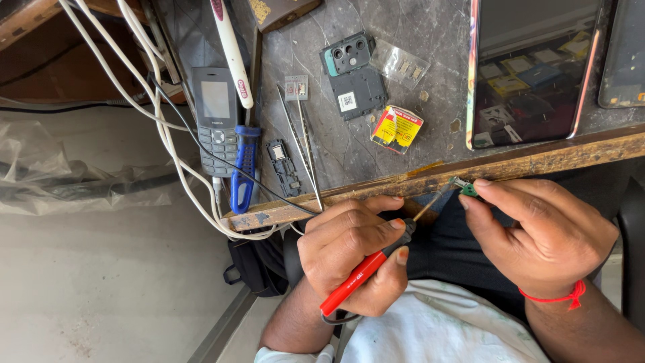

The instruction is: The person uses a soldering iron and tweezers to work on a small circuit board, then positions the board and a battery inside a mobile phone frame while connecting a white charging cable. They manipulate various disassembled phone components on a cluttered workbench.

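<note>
Left hand: your left hand is wrapped around a red-handled soldering iron with a black collar and thin brass-coloured tip; fingers curl over the handle and the thumb presses along it, so the hold is closed tight on the tool.
Right hand: your right hand, with a red thread bracelet at the wrist, pinches a small green circuit part between thumb and forefinger tips.
Iron tip: it slants up towards the green part and ends just beside it; you cannot tell whether they touch.
Where the work sits: both hands hang in front of the worn wooden edge of the grey stone-look bench top, over your lap, with the green part level with that edge.
On the bench, near the left hand: a pair of slim steel tweezers lies pointing at the edge, beside a small black phone board and a blue-handled screwdriver.
Further left: a grey keypad phone lies under white cables that loop off the bench edge; a white and pink toothbrush-shaped tool lies above it.
Middle of the bench: a black phone camera frame with a teal corner, a clear plastic packet of small parts, and a small yellow and red box.
Right of the bench: a large glossy smartphone with a dark screen lies flat, well apart from your right hand.
</note>
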